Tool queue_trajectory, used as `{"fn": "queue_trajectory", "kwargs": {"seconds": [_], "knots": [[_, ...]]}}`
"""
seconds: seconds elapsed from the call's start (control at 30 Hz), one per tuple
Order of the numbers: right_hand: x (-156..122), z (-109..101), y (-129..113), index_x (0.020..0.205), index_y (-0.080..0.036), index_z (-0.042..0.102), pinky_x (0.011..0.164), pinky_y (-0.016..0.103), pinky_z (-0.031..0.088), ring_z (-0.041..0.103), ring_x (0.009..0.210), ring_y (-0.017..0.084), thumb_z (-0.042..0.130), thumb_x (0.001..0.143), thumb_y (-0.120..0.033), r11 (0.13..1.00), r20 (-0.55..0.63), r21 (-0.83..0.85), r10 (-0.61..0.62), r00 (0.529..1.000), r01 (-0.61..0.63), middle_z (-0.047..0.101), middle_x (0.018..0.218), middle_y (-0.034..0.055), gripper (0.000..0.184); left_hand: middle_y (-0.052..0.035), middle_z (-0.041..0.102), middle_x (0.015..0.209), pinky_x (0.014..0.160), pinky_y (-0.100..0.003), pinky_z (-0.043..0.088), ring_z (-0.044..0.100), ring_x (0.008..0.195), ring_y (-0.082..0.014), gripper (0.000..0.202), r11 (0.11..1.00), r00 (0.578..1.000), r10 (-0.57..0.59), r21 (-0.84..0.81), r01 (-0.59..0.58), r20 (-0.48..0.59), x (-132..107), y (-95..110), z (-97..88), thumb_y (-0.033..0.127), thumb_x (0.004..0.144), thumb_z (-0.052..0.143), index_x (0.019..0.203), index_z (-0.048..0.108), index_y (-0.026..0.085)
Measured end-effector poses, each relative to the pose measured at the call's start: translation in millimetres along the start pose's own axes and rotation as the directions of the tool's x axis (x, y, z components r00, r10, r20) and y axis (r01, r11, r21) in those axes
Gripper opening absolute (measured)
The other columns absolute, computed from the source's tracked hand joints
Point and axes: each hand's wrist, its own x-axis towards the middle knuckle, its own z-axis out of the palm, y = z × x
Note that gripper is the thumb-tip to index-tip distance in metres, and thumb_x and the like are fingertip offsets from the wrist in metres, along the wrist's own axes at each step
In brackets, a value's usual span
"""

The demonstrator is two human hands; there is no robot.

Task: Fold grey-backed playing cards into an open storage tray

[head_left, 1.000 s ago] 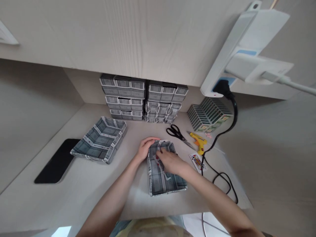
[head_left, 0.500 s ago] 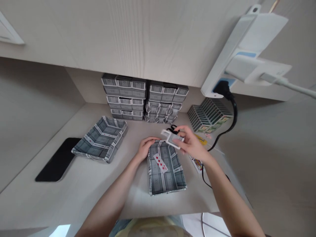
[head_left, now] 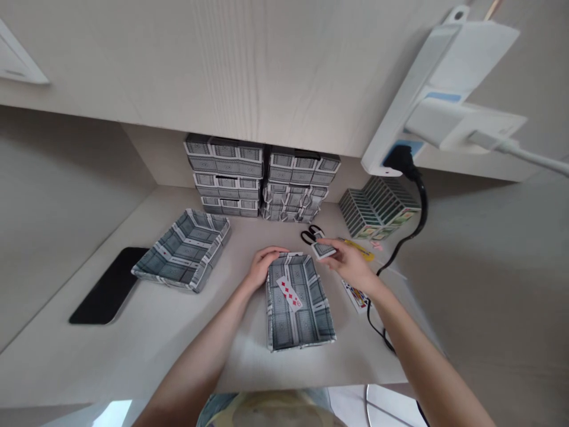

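Note:
A tray made of grey-backed playing cards [head_left: 306,329] sits on the desk in front of me. My left hand [head_left: 261,267] grips its far left corner, thumb and fingers at the rim. Inside the tray lies a cut strip of a diamond card [head_left: 290,294], face up. To the right of the tray's far end, my right hand [head_left: 351,265] pinches a folded playing card [head_left: 324,248], grey back showing, above the desk. Black-handled scissors [head_left: 307,237] lie just behind that card, partly covered by it.
Another card tray [head_left: 208,261] and a black phone [head_left: 106,290] lie left. Stacked card boxes [head_left: 226,166] stand at the back. Right are card stacks [head_left: 377,207], a yellow cutter [head_left: 362,252], a face-up card [head_left: 355,296] and a black cable [head_left: 418,219]. A power strip [head_left: 413,89] hangs overhead.
My right hand has moved slightly right and down with the card, away from the tray's far rim. The card has turned, and the scissor handles show more. My left hand stays put.

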Motion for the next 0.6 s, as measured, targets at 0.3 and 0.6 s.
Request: {"fn": "queue_trajectory", "kwargs": {"seconds": [0.3, 0.6], "knots": [[-3, 16, 7, 0.074, -0.018, 0.058, 0.078, 0.031, 0.040, 0.050, 0.089, 0.019, 0.044, 0.084, -0.029, 0.869, -0.058, -0.463, -0.226, 0.972, 0.174, 0.053, 0.092, 0.0088, 0.021, -0.0048, 0.069, 0.084, 0.077, -0.028, 0.043, 0.059, 0.084, -0.0193, 0.026, 1.000, 1.000, 0.008, 0.000, -0.008, 0.007, 0, -4, -0.6, 0.027, 0.070, 0.048, 0.079, 0.069, 0.014], [12, 13, 6, 0.095, -0.018, 0.056, 0.079, 0.027, 0.037, 0.051, 0.092, 0.018, 0.039, 0.086, -0.018, 0.856, 0.146, -0.473, -0.157, 0.977, 0.208, 0.055, 0.094, 0.0070, 0.019, -0.0046, 0.069, 0.084, 0.076, -0.028, 0.043, 0.060, 0.084, -0.0193, 0.027, 0.999, 1.000, 0.011, 0.034, -0.011, 0.009, -1, -4, -2.5, 0.027, 0.071, 0.047, 0.080, 0.069, 0.015]]}}
